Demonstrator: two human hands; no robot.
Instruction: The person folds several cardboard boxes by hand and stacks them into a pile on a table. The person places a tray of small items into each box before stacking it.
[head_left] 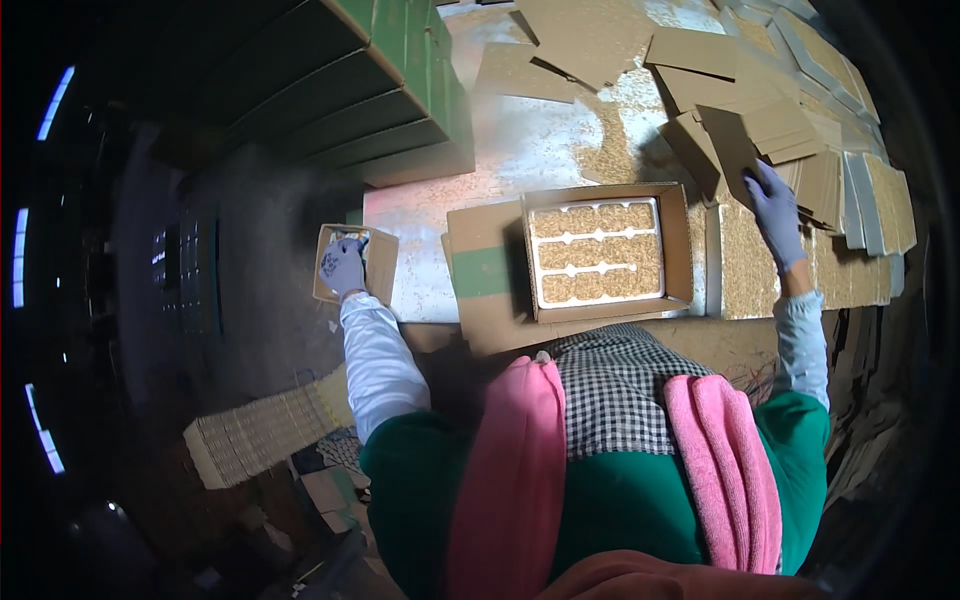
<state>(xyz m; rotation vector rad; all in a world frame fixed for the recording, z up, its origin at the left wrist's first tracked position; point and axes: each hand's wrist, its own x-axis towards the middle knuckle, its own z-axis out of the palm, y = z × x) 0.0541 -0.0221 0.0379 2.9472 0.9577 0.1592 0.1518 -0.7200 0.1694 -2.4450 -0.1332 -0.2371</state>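
Head cam: loose sheets in the R-side pile (pixel 785 125) could slide or drag along, b/c they're stacked askew; small box (pixel 386 250), by the table (pixel 415 285) edge, might tip if L hand (pixel 343 266) snags its rim. Cardbd sheet (pixel 727 140) runs up-left from R hand (pixel 776 205), which looks to be pinching its near end. L hand's down in small box; fingers hidden, can't tell if gripping. Open carton (pixel 678 245) w/ filled tray (pixel 597 237) sits btwn hands.

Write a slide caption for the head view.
Grey-gloved left hand at a small brown cardboard box, grey-gloved right hand holding a flat brown cardboard sheet.
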